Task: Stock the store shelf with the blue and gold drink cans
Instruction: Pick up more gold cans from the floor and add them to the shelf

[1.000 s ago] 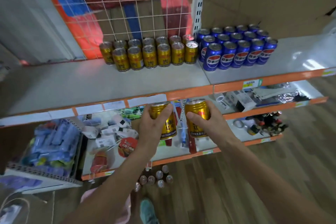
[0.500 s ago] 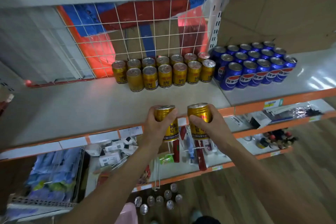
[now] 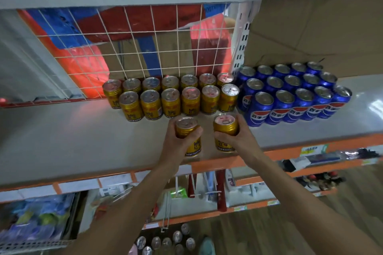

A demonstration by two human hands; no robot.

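Hands have both gone up and forward since the earlier shots. Back then the two cans were down at or under the orange front edge, and now they're over the grey board of the shelf (image 3: 72,141) itself.

The left hand (image 3: 176,143) is wrapped round one gold can (image 3: 186,124), thumb across the front, with the can tilted a bit. The right hand (image 3: 240,136) grips the other gold can (image 3: 225,125), which stands straighter. They're side by side with a small gap between them. Can't tell if either base is actually touching the board.

Just past the fingertips are the stocked gold cans (image 3: 172,99), in two rows with seven behind and six in front, packed tight. Off to the right of the right hand sit the blue cans (image 3: 290,99), three rows of five, with the red, white and blue logo band facing out.

The held cans are shiny gold with a ribbed shoulder, a silver pull-tab lid and dark lettering low on the side. Below the wrists, a bunch of loose cans (image 3: 165,242) stand on the wooden floor.
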